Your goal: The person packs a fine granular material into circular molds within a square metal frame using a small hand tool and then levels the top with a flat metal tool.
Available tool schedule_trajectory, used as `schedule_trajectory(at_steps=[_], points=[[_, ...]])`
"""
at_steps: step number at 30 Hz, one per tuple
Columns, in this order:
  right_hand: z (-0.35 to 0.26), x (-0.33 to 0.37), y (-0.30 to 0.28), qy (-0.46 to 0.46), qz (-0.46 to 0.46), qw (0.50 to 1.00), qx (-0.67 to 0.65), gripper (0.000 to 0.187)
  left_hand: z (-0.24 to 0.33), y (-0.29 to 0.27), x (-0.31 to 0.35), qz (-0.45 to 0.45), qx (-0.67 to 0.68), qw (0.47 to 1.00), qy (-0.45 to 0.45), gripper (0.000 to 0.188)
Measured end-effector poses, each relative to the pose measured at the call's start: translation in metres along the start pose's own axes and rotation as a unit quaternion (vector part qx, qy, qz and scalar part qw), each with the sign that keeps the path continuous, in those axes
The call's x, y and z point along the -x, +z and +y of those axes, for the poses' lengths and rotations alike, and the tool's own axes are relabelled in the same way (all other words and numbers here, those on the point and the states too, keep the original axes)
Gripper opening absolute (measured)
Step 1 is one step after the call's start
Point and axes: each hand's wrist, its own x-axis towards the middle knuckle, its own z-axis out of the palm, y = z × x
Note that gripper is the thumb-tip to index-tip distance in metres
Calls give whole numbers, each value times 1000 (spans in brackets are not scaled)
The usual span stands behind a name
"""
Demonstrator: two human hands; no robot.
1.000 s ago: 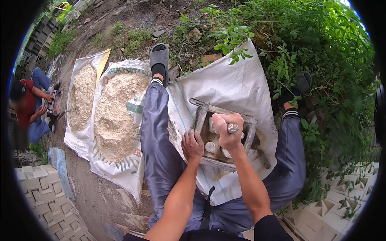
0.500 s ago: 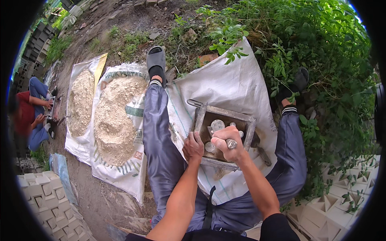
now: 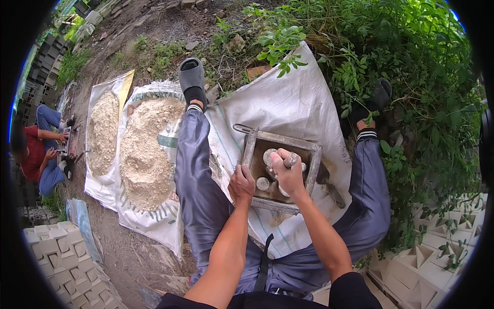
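Note:
A square mold frame (image 3: pixel 280 205) with grey, worn walls lies between my legs on a white woven sack (image 3: pixel 288 103). Several round pale-topped pieces (image 3: pixel 263 184) stand inside it among sandy material. My left hand (image 3: pixel 241 184) is closed over the frame's left wall. Above the inside of the frame, my right hand (image 3: pixel 289 177) is wrapped round a short rod-like handle (image 3: pixel 291 160), whose rounded end sticks out past the thumb. What the handle's lower end joins is hidden under that hand. At the frame's left corner a bent metal loop (image 3: pixel 241 127) juts out.
A trowel (image 3: pixel 335 195) rests right of the frame. Two sacks on the left bear pale powder heaps (image 3: pixel 146 154) (image 3: pixel 104 134). Farther left, a person in a red shirt (image 3: pixel 37 149) sits working. Patterned blocks (image 3: pixel 67 257) stand lower left; leafy plants (image 3: pixel 427 103) crowd the right.
My right hand has shifted slightly up and left with the handle, which now tilts differently. My left hand stays on the frame. The whole view has moved a little.

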Motion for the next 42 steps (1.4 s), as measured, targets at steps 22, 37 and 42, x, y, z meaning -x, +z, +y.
schedule_trajectory(at_steps=[22, 37, 42], points=[[-23, 18, -30, -118, 17, 993, -2, 28, -1, -3, -1, -11, -6, 1000, -3, 42], [-70, 8, -36, -71, -195, 978, -2, 39, -6, -5, 1, 8, 4, 1000, 1, 41], [-31, 0, -26, 34, -168, 983, -63, 42, 1, -4, 1, -2, 12, 1000, -1, 40]])
